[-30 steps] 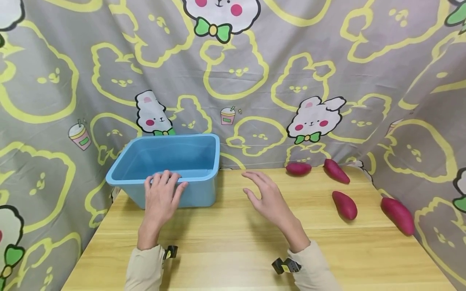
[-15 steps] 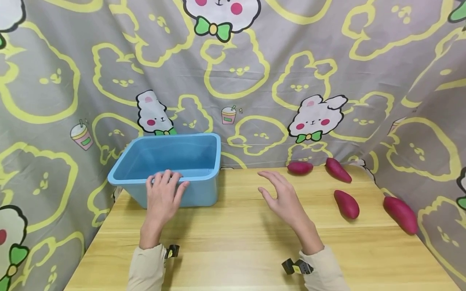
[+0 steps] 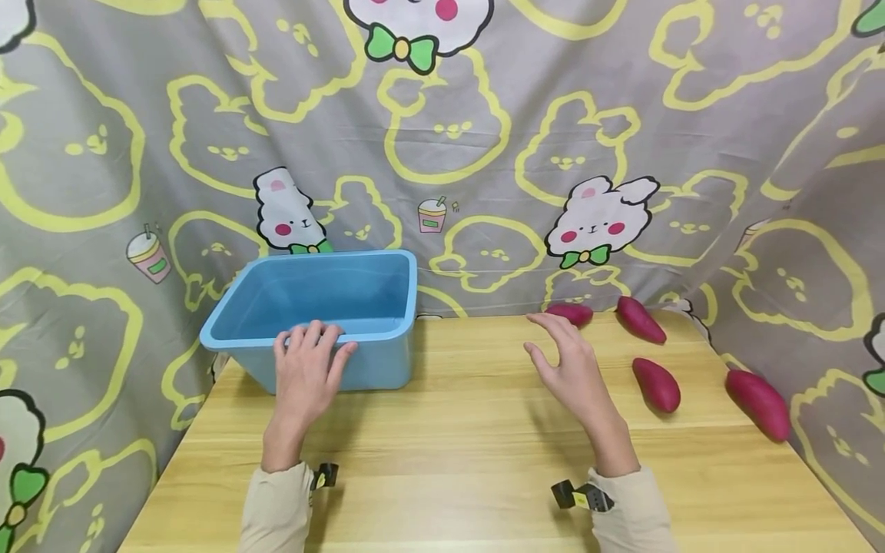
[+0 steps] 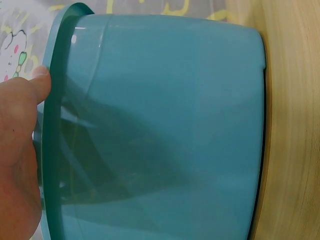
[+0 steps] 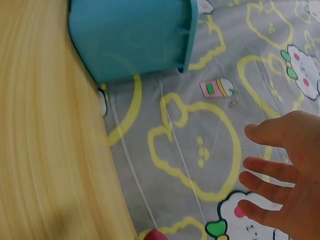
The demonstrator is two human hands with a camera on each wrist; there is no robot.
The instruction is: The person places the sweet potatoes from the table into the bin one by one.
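A blue plastic bin [image 3: 379, 365] stands at the left of the table, its inside bare where it shows. My left hand [image 3: 304, 376] grips its near rim, fingers bent over the edge; in the left wrist view the thumb [image 4: 42, 82] lies along the rim. My right hand [image 3: 572, 376] hovers over the table with fingers apart and holds nothing. Its fingertips overlap a purple-red sweet potato [image 3: 581, 315] at the back, partly hidden behind them. More sweet potatoes lie to the right: one at the back [image 3: 640, 319], one nearer [image 3: 657, 385], one by the right edge [image 3: 758, 405].
The wooden table [image 3: 449, 461] runs up to a grey patterned curtain [image 3: 477, 153] behind and at both sides. Small black cameras sit on both wrists, the right camera [image 3: 581, 495] just above the tabletop.
My right hand has moved steadily right, away from the bin and toward the sweet potatoes, and now partly covers the one at the back. The left hand has stayed on the bin's rim.
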